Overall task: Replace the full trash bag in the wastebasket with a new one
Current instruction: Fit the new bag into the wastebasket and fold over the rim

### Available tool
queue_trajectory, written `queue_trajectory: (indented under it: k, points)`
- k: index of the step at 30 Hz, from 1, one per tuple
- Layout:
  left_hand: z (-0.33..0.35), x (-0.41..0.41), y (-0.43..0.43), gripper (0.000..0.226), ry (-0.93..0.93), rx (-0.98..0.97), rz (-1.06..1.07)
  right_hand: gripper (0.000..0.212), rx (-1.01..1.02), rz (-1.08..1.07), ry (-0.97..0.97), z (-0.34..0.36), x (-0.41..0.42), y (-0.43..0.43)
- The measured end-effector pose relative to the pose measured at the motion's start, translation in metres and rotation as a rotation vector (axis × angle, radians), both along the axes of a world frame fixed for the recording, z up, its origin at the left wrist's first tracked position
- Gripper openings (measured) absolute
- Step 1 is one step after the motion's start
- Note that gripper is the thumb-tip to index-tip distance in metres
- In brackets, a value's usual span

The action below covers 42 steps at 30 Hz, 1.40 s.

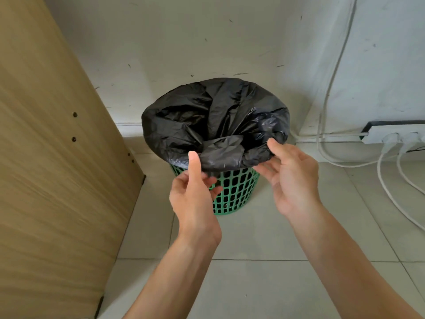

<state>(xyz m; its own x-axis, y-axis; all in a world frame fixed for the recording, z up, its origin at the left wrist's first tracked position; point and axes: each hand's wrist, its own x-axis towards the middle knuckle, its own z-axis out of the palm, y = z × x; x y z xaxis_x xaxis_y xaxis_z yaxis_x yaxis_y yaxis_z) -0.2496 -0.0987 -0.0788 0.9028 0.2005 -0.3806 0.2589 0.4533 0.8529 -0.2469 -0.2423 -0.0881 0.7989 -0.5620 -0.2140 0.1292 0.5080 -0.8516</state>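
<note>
A green lattice wastebasket (232, 192) stands on the tiled floor against the wall. A black trash bag (213, 120) lines it, its edge folded out over the whole rim. My left hand (195, 192) is at the near rim, thumb up against the bag's folded edge and fingers curled under it. My right hand (292, 178) is at the near right of the rim, fingers spread, thumb touching the bag's edge. Whether either hand has a firm grip on the plastic is unclear. The bag's contents are hidden by its folds.
A tall wooden panel (57, 157) stands close on the left. A white power strip (395, 134) lies by the wall on the right, with white cables (391, 199) trailing over the floor tiles (253, 284).
</note>
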Motion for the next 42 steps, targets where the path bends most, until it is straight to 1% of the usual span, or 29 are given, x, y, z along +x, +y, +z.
queue_trajectory:
  k: [3, 5, 6, 9, 12, 13, 14, 16, 19, 20, 21, 23, 25, 29, 31, 34, 36, 39, 42]
  points:
    - [0.005, 0.007, 0.006, 0.043, -0.038, 0.006, 0.049, 0.009, 0.057, 0.037, -0.058, 0.0, 0.001, -0.008]
    - [0.008, 0.013, 0.013, 0.034, -0.049, 0.001, 0.057, 0.008, 0.067, 0.046, -0.078, 0.0, 0.001, -0.016]
    - [0.009, 0.017, 0.017, 0.03, -0.056, -0.022, 0.052, 0.007, 0.065, 0.047, -0.082, 0.001, 0.002, -0.021]
    - [0.011, 0.023, 0.028, 0.03, -0.067, -0.162, -0.005, 0.003, 0.058, 0.061, -0.089, 0.0, 0.004, -0.031]
    - [0.009, 0.022, 0.034, 0.018, -0.058, -0.234, -0.021, 0.011, 0.082, 0.053, -0.091, -0.001, 0.006, -0.034]
    - [0.009, 0.023, 0.036, 0.023, -0.041, -0.245, -0.007, 0.011, 0.086, 0.053, -0.091, -0.001, 0.007, -0.034]
    - [0.009, 0.025, 0.039, 0.026, -0.024, -0.241, 0.01, 0.01, 0.086, 0.054, -0.089, 0.0, 0.008, -0.035]
    - [0.008, 0.03, 0.046, 0.019, -0.03, -0.204, 0.024, 0.01, 0.079, 0.056, -0.081, 0.0, 0.009, -0.036]
    - [0.008, 0.034, 0.054, 0.012, -0.06, -0.138, -0.02, 0.009, 0.078, 0.052, -0.07, 0.001, 0.01, -0.039]
    - [0.008, 0.036, 0.056, 0.011, -0.051, -0.156, -0.059, 0.009, 0.081, 0.044, -0.066, 0.002, 0.011, -0.04]
    - [0.009, 0.037, 0.058, 0.011, -0.031, -0.201, -0.112, 0.007, 0.084, 0.034, -0.062, 0.002, 0.011, -0.042]
    - [0.013, 0.041, 0.061, 0.023, 0.014, -0.315, -0.207, 0.003, 0.082, 0.026, -0.058, 0.004, 0.012, -0.046]
    - [0.013, 0.046, 0.066, 0.03, 0.007, -0.357, -0.215, 0.004, 0.061, 0.039, -0.044, 0.005, 0.013, -0.049]
    - [0.009, 0.061, 0.077, 0.023, -0.031, -0.316, -0.13, 0.005, 0.019, 0.085, -0.015, 0.006, 0.018, -0.056]
    - [0.007, 0.067, 0.082, 0.021, -0.033, -0.275, -0.181, 0.005, 0.011, 0.101, 0.004, 0.008, 0.02, -0.061]
    - [0.005, 0.07, 0.089, 0.021, -0.023, -0.275, -0.31, 0.005, -0.016, 0.136, 0.041, 0.013, 0.026, -0.072]
    - [0.004, 0.076, 0.093, 0.025, -0.028, -0.243, -0.286, 0.007, -0.063, 0.197, 0.089, 0.02, 0.032, -0.08]
    - [0.006, 0.093, 0.1, 0.018, -0.059, -0.179, -0.216, 0.008, -0.148, 0.283, 0.167, 0.032, 0.042, -0.087]
    - [0.01, 0.11, 0.11, 0.012, -0.044, -0.137, -0.228, 0.011, -0.228, 0.363, 0.222, 0.04, 0.054, -0.091]
